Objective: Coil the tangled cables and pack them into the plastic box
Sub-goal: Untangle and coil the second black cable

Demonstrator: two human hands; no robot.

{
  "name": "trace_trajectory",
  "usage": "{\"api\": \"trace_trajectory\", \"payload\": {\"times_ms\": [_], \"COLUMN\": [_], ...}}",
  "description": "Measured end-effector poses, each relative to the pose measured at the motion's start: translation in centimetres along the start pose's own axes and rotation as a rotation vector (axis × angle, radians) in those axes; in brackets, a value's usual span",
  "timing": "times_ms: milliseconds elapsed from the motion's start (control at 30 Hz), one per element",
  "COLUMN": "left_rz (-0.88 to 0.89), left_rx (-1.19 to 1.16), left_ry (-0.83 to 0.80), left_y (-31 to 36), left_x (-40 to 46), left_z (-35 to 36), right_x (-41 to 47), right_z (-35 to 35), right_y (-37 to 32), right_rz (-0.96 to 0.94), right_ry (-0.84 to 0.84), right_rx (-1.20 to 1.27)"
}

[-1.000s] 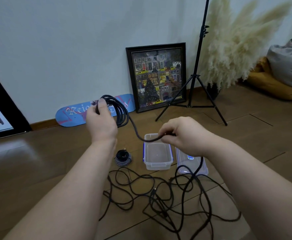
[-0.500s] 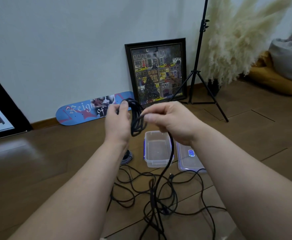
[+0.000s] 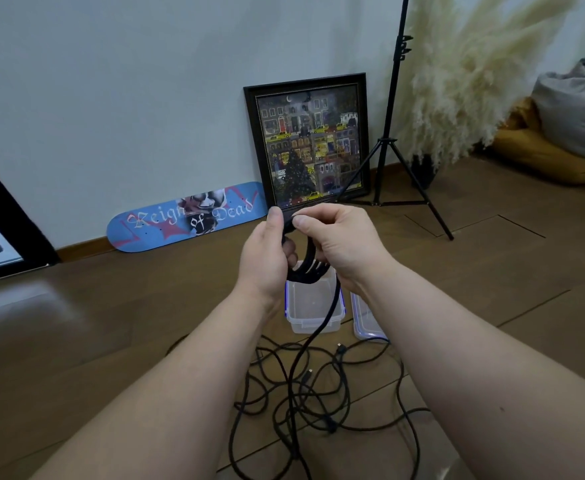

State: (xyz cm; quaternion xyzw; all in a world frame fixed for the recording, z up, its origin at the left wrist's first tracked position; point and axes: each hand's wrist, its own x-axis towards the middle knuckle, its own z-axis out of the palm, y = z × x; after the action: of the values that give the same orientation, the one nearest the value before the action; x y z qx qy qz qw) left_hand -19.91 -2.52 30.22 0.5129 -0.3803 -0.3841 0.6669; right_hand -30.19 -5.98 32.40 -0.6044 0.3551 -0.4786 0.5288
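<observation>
The coiling step is in hand: the left hand grips the black coil held above the plastic box while the right hand pinches a fresh loop onto it. The tangled cables lie on the floor; next, more slack must be drawn up cleanly.

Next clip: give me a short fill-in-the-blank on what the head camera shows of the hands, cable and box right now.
1. Both the left hand and the right hand grip a coil of thick black braided cable, held above the ____.
2. The clear plastic box with blue clips stands on the floor with its lid ____.
3. More black cable lies ____ on the wooden floor.

Missing words: box; off; tangled
</observation>
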Motion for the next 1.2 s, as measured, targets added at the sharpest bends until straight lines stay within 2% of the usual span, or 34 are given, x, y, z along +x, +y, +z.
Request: {"api": "trace_trajectory", "payload": {"times_ms": [100,233,300,500,633,733,800,900,967,1200], "left_rz": [0.038,0.051,0.04,-0.002,-0.003,-0.019,-0.021,0.0,0.001,-0.007], "left_rx": [-0.017,-0.025,-0.055,-0.063,-0.066,-0.127,-0.17,-0.185,-0.193,-0.139], "left_ry": [0.037,0.127,0.161,0.111,0.059,0.08,0.123,0.177,0.189,0.198], "left_y": [0.0,0.3,0.6,1.1,0.9,1.1,1.3,1.5,1.6,1.0], "left_x": [0.2,0.5,0.6,0.0,0.0,0.1,0.2,0.4,0.4,0.4], "left_z": [-0.3,-1.2,-1.5,-1.2,-1.1,-0.9,-0.7,-0.8,-0.9,-1.0], "right_x": [0.2,0.1,-0.1,0.4,0.5,0.5,0.2,-0.6,-1.1,-1.4], "right_z": [-0.9,-2.9,-3.3,-2.4,-1.9,-1.8,-2.0,-2.3,-2.2,-1.2], "right_y": [0.0,-0.4,-0.2,0.3,0.7,0.9,0.9,1.1,0.6,-0.3], "right_rz": [-0.086,-0.008,0.013,-0.232,-0.242,-0.254,-0.329,-0.392,-0.406,-0.373], "right_ry": [0.038,-0.157,-0.191,0.072,0.148,0.169,0.126,-0.127,-0.238,-0.253], "right_rx": [-0.218,-0.167,-0.223,-0.527,-0.579,-0.579,-0.628,-0.755,-0.861,-1.117]}}
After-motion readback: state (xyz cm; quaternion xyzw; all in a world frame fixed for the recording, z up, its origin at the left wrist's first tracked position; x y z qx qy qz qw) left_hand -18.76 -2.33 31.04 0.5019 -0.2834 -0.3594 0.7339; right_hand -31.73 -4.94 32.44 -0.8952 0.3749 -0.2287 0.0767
